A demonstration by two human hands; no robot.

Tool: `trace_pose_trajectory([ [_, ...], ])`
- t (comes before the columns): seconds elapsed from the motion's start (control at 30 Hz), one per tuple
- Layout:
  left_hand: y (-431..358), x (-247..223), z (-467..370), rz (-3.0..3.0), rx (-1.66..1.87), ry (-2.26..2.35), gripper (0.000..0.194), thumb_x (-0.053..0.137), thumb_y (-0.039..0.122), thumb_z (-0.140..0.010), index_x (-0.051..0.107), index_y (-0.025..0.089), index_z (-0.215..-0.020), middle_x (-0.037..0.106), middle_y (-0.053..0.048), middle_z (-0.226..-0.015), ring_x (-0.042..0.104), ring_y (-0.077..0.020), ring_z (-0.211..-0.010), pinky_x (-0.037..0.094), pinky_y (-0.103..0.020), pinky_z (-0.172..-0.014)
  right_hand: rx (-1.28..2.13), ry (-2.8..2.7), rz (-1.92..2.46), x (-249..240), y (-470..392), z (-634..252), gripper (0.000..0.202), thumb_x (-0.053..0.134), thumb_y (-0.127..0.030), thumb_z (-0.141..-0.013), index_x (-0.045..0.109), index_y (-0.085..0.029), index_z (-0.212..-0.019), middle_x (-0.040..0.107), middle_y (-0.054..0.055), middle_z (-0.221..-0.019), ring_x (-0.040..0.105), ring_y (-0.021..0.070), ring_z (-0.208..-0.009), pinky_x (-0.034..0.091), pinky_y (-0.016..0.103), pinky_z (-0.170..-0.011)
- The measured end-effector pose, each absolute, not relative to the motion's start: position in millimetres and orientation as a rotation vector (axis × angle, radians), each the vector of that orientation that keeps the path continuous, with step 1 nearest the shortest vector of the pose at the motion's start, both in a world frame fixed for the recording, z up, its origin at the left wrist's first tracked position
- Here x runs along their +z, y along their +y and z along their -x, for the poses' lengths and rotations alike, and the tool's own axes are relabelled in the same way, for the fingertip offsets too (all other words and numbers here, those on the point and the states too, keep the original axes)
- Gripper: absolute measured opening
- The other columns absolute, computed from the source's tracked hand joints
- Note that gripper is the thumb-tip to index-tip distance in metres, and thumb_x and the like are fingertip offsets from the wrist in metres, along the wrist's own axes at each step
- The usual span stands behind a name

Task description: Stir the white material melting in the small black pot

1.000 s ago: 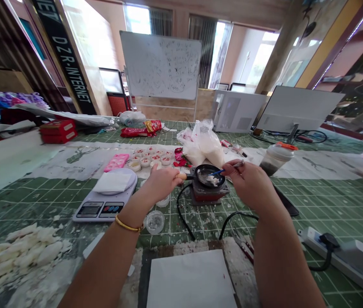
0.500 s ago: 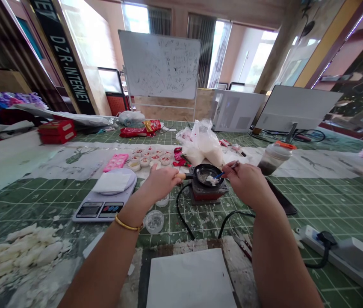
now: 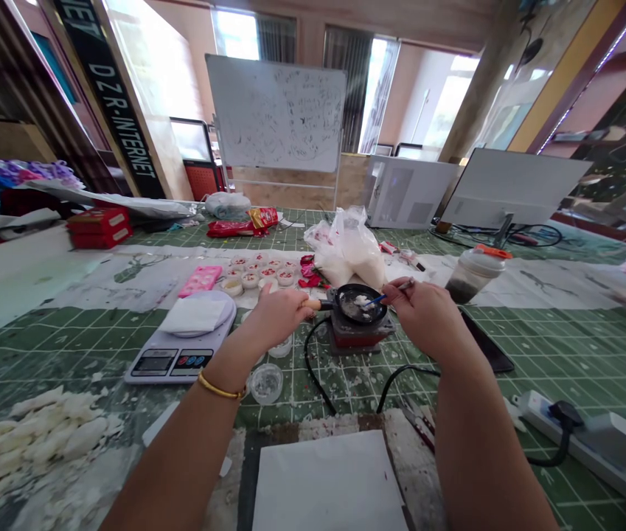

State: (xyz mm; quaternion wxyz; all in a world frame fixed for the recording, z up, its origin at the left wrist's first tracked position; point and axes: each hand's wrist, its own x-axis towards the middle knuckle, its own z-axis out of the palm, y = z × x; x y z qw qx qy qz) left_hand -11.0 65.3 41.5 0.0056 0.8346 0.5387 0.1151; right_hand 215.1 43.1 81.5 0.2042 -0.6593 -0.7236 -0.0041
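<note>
My left hand (image 3: 281,312) is closed round the wooden handle of a small black frying pan (image 3: 352,319). The pan rests on a small hot plate (image 3: 361,338) with a red base. White waxy lumps (image 3: 361,301) lie in the pan with some clear liquid. My right hand (image 3: 416,310) pinches a thin stirring stick (image 3: 377,299), bluish near its lower part, whose tip reaches into the pan by the lumps. Just behind the pan stands a clear plastic bag (image 3: 349,254) of white material.
A kitchen scale (image 3: 185,346) and a pink mould (image 3: 200,280) stand at left, near several small filled cups (image 3: 268,273). White chunks (image 3: 41,435) lie front left. To the right are a shaker bottle (image 3: 473,274), a black tablet (image 3: 487,343), and a power strip (image 3: 583,435). Cables cross the mat.
The white lumps have shifted toward the back of the pan, and the stick's tip has moved with them. My left hand keeps its hold on the handle.
</note>
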Motion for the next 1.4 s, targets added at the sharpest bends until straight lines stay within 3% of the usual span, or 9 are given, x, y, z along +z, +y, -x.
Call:
trace_pose_trajectory([
  [0.27,64.1,43.1,10.7,-2.63,0.367,1.659,0.03,0.034,0.031,-0.09,0.062,0.021,-0.094,0.067,-0.005,-0.098,0.058,-0.0209,-0.094,0.03,-0.048,-0.098,0.111,-2.021,1.737,82.1,40.2,-211.9,0.03,0.039,-0.032,-0.088,0.066,-0.02,-0.08,0.069,0.003,-0.079,0.061,0.0171,-0.079,0.036,0.029,-0.077],
  [0.37,63.5,43.7,10.7,-2.618,0.371,1.661,0.03,0.034,0.032,-0.09,0.062,0.021,-0.092,0.067,-0.005,-0.097,0.058,-0.0205,-0.092,0.03,-0.047,-0.098,0.029,-1.944,1.781,82.5,41.9,-213.8,0.032,0.038,-0.032,-0.087,0.066,-0.018,-0.082,0.069,0.005,-0.082,0.061,0.0185,-0.08,0.036,0.03,-0.076],
  [0.5,63.5,43.3,10.9,-2.599,0.375,1.682,0.03,0.035,0.033,-0.09,0.062,0.021,-0.096,0.067,-0.006,-0.099,0.058,-0.0209,-0.095,0.03,-0.047,-0.098,-0.082,-1.994,1.862,83.2,43.3,-215.2,0.034,0.036,-0.03,-0.088,0.066,-0.015,-0.082,0.069,0.01,-0.079,0.061,0.022,-0.084,0.035,0.033,-0.079],
  [0.73,64.0,42.4,10.9,-2.612,0.373,1.688,0.03,0.035,0.032,-0.09,0.062,0.021,-0.096,0.067,-0.005,-0.099,0.058,-0.0217,-0.097,0.031,-0.047,-0.098,-0.055,-2.052,1.859,81.9,40.6,-214.6,0.031,0.037,-0.03,-0.089,0.064,-0.017,-0.082,0.069,0.008,-0.081,0.061,0.0217,-0.087,0.035,0.034,-0.082],
  [0.93,62.8,43.9,9.8,-2.624,0.348,1.676,0.029,0.035,0.03,-0.09,0.062,0.021,-0.095,0.067,-0.005,-0.1,0.058,-0.0217,-0.096,0.031,-0.048,-0.097,-0.001,-2.093,1.745,80.7,36.7,-207.0,0.03,0.037,-0.03,-0.089,0.063,-0.019,-0.08,0.07,0.005,-0.082,0.061,0.0179,-0.086,0.027,0.036,-0.097],
  [1.13,62.9,43.2,10.7,-2.617,0.382,1.666,0.027,0.037,0.03,-0.09,0.062,0.022,-0.093,0.067,-0.004,-0.097,0.058,-0.0218,-0.093,0.032,-0.049,-0.096,-0.063,-2.025,1.857,79.9,42.0,-209.3,0.032,0.036,-0.031,-0.089,0.064,-0.016,-0.083,0.069,0.008,-0.079,0.061,0.0211,-0.086,0.034,0.036,-0.087],
  [1.4,63.1,43.7,10.3,-2.608,0.373,1.669,0.029,0.034,0.03,-0.09,0.062,0.02,-0.094,0.067,-0.005,-0.097,0.058,-0.0214,-0.096,0.031,-0.048,-0.097,0.002,-2.084,1.791,80.0,39.3,-207.3,0.031,0.036,-0.03,-0.089,0.064,-0.018,-0.085,0.07,0.005,-0.08,0.061,0.0189,-0.086,0.028,0.037,-0.096],
])
